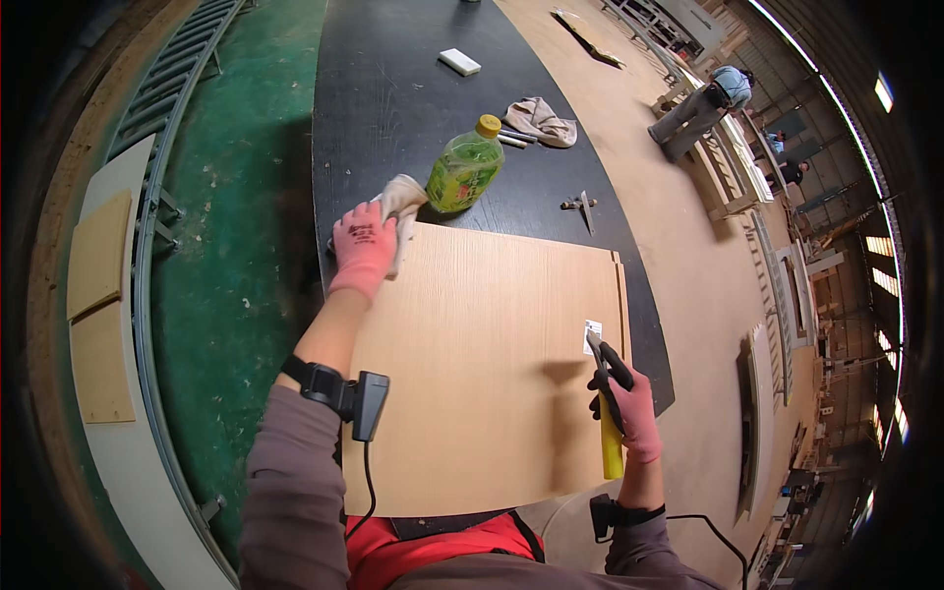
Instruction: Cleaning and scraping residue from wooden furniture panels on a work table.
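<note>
A light wood-grain panel (472,364) lies in front of me on a black tabletop. At its far left corner, my left hand (364,241), in a pink glove, grips a pale cloth (401,202). The cloth bunches out past the fingers, beside a green bottle (465,172) with a yellow cap. My right hand (629,408), in a pink glove with dark fingers, is closed around a yellow-handled knife (612,442). Its grey tip is at a small white label (590,332) near the panel's right edge; whether they touch I cannot tell.
On the black table (393,88) lie a white block (459,62), a crumpled cloth (543,122) and a small metal fitting (587,209). A roller conveyor (177,88) runs along the left. Another person (703,108) bends over a workbench at the far right.
</note>
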A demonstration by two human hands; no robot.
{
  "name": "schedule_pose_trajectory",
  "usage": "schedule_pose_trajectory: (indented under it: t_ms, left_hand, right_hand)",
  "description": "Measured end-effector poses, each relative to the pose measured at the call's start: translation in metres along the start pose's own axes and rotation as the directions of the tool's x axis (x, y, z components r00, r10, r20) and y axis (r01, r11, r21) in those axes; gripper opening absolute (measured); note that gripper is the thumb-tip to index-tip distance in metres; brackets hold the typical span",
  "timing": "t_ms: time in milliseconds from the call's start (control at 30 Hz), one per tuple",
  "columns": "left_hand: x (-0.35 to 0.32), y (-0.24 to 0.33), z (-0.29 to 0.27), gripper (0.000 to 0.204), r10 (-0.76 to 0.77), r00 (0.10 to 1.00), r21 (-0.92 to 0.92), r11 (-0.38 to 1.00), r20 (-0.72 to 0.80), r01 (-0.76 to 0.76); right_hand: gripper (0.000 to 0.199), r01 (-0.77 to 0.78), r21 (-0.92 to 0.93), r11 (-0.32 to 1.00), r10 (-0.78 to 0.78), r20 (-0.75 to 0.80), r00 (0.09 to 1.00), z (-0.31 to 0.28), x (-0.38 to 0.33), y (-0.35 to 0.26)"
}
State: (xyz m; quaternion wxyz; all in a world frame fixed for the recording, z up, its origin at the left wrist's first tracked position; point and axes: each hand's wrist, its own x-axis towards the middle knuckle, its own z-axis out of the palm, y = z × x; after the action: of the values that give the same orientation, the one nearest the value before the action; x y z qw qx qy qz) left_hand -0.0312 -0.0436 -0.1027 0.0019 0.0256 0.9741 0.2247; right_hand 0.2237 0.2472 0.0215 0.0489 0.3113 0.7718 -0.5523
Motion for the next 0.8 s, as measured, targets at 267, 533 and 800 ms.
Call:
schedule_pose_trajectory:
  t_ms: [267,533,800]
  left_hand:
    - [-0.238,-0.019,0.000,0.052,0.012,0.994,-0.085,0.996,-0.106,-0.021]
    - [-0.577,-0.088,-0.021,0.035,-0.484,0.871,-0.212,0.846,0.080,0.489]
    - [-0.452,-0.078,-0.082,0.048,-0.880,0.243,-0.571,0.454,-0.408,0.684]
  right_hand:
    - [0.032,0.256,-0.125,0.958,-0.250,0.062,0.966,-0.040,0.119,-0.019]
    - [0.043,0.586,-0.691,0.423,-0.538,0.329,0.776,0.040,0.309,-0.092]
    - [0.045,0.609,-0.784,0.121,-0.688,0.376,0.621,0.098,0.349,-0.059]
